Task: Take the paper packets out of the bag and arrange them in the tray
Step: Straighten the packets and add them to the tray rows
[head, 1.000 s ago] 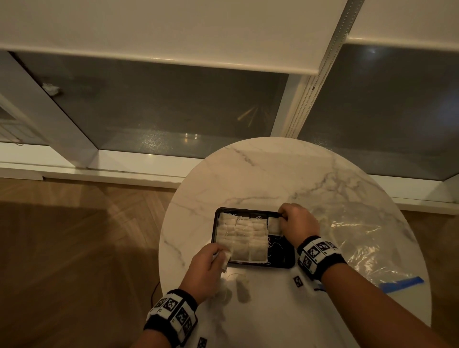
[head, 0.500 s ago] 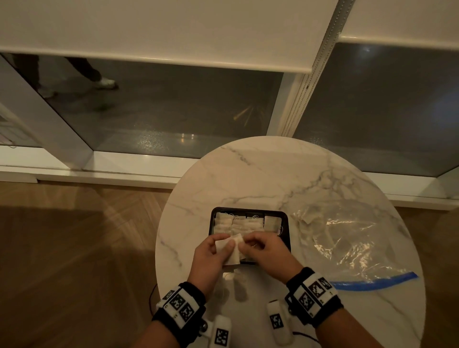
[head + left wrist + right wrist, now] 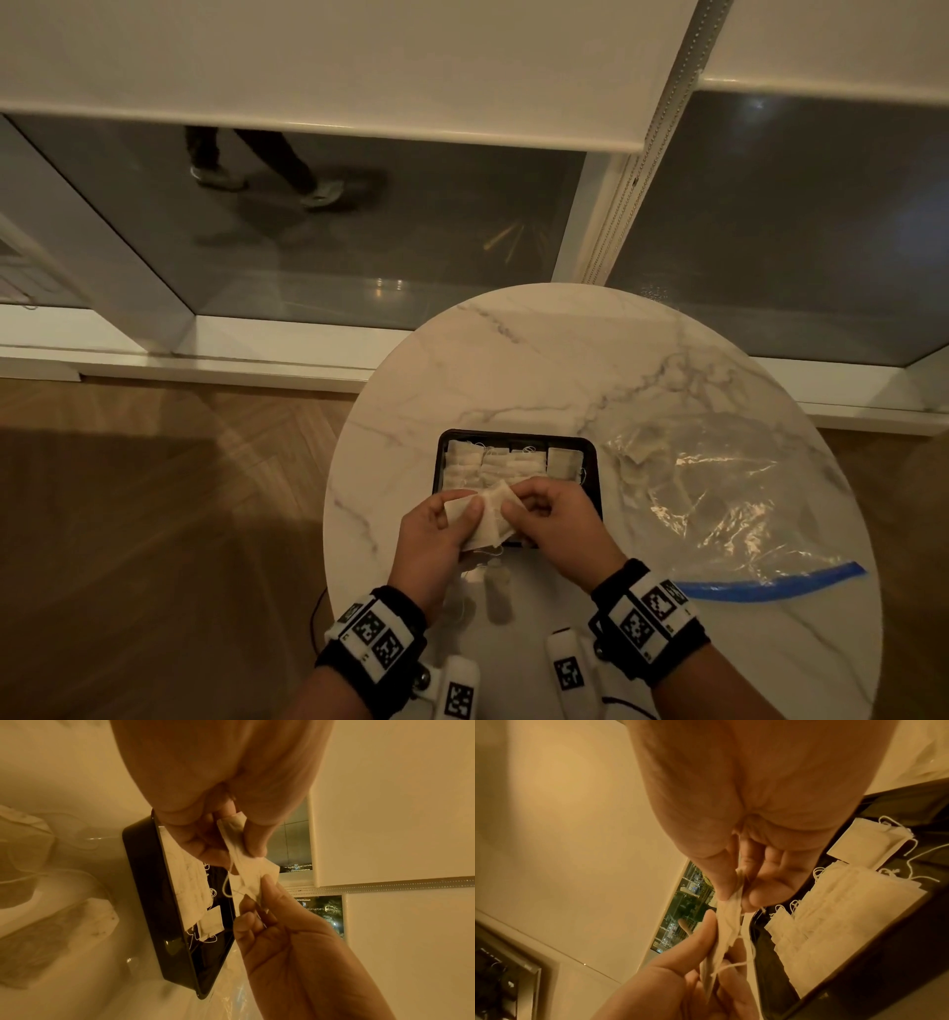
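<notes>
Packets (image 3: 489, 514) of thin paper with string ties sit pinched between both hands, held just above the near edge of the black tray (image 3: 440, 462). The left hand (image 3: 436, 539) curls its thumb and fingers around a small bunch of them, thumb (image 3: 472, 511) pressing on top; the right hand (image 3: 557, 524) pinches the far corner of 1 packet between thumb and forefinger. Judging by the opposed grips, the right hand is peeling a single packet off the bunch so it can go down flat, while the left serves as a holder for the rest. How many packets the left hand holds I cannot tell.

Inside the tray, rows of packets (image 3: 834, 902) already lie overlapped along the left and far side, and 1 packet (image 3: 561, 459) starts a new column at the far right corner; the dark right part of the floor is probably where the next one belongs. More packets (image 3: 64, 925) lie loose on the marble table (image 3: 513, 360) near the person, staged close to the tray. The clear plastic bag (image 3: 708, 503) with its blue zip strip lies flattened to the right, with at least 1 packet showing inside it.
</notes>
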{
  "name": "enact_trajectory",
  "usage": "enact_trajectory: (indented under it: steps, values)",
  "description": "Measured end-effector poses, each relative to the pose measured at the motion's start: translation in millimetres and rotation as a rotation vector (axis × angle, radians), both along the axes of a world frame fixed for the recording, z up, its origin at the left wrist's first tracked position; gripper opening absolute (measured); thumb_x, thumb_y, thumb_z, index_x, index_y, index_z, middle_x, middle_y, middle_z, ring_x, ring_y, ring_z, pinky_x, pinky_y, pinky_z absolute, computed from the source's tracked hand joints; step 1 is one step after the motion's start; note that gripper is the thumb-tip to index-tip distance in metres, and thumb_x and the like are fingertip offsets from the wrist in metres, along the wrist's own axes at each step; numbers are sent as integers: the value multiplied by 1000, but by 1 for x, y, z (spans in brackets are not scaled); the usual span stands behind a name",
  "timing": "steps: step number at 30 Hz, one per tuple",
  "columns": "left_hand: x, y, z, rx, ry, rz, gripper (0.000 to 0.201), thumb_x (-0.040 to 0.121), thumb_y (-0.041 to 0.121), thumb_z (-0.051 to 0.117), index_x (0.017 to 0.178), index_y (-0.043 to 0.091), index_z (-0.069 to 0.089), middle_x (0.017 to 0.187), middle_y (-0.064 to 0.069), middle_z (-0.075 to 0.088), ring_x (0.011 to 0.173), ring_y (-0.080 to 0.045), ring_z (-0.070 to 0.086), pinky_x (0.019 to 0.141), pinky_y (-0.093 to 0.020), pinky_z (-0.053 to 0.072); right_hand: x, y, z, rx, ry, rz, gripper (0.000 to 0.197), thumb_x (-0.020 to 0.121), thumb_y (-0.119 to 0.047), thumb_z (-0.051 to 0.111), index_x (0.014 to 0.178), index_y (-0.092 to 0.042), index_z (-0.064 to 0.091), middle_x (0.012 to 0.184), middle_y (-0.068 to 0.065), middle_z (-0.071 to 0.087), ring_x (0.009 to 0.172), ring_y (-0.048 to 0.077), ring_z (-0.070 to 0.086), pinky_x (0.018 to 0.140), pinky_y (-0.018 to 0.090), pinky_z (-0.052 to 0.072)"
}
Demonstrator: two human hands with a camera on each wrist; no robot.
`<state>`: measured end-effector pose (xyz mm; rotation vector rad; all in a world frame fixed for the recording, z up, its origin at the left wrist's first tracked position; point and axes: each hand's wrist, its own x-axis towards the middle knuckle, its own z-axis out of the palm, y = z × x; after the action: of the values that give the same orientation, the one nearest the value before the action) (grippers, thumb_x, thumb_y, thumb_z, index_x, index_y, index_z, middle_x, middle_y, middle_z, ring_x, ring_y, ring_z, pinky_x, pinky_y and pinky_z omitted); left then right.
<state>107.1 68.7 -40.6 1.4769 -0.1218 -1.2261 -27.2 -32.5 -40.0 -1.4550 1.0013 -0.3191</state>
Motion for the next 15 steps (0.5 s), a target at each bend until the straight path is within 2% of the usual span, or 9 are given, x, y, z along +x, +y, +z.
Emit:
enact_trajectory:
  steps: [2, 4, 8, 10, 12, 15]
  values:
    - [0, -1, -1, 16, -5, 9, 13, 95, 11, 66, 106, 4, 68, 98, -23, 75, 82, -38, 73, 82, -60, 57, 0, -1, -3, 1, 7, -44, 9, 90, -13, 70, 97, -16, 74, 82, 6, 75, 70, 17, 70, 63, 28, 58]
    - [1, -1, -2, 27, -21, 27, 13, 96, 13, 65, 106, 5, 67, 98, -24, 74, 76, -34, 70, 72, -51, 59, 0, -2, -3, 18, 0, -88, 8, 90, -12, 70, 97, -14, 74, 82, 9, 74, 70, 22, 71, 63, 30, 59]
    - [6, 1, -4, 42, -47, 68, 17, 97, 17, 63, 111, 7, 66, 91, -16, 76, 73, -31, 66, 62, -38, 58, -2, -5, 1, 64, -38, -202, 8, 91, -8, 68, 97, -10, 72, 82, 7, 74, 63, 13, 68, 57, 25, 54]
    - [10, 3, -5, 46, -71, 98, 15, 99, 16, 61, 112, 10, 64, 93, -13, 75, 69, -24, 68, 57, -33, 57, -6, -8, 1, 91, -54, -266, 7, 91, -8, 67, 97, -9, 71, 82, 7, 74, 62, 12, 66, 55, 26, 53]
    - [14, 6, -8, 46, -90, 143, 16, 100, 13, 58, 116, 15, 60, 103, -14, 71, 76, -21, 71, 58, -30, 59, -10, -11, 0, 129, -74, -333, 9, 92, -9, 67, 100, -7, 70, 87, 9, 75, 69, 16, 68, 58, 29, 55]
    - [18, 8, -9, 39, -156, 168, 22, 101, 7, 53, 121, 16, 56, 110, -11, 64, 88, -24, 69, 65, -30, 61, -14, -15, 4, 179, -107, -381, 8, 93, -9, 65, 100, -8, 70, 89, 7, 77, 77, 18, 72, 62, 31, 58]
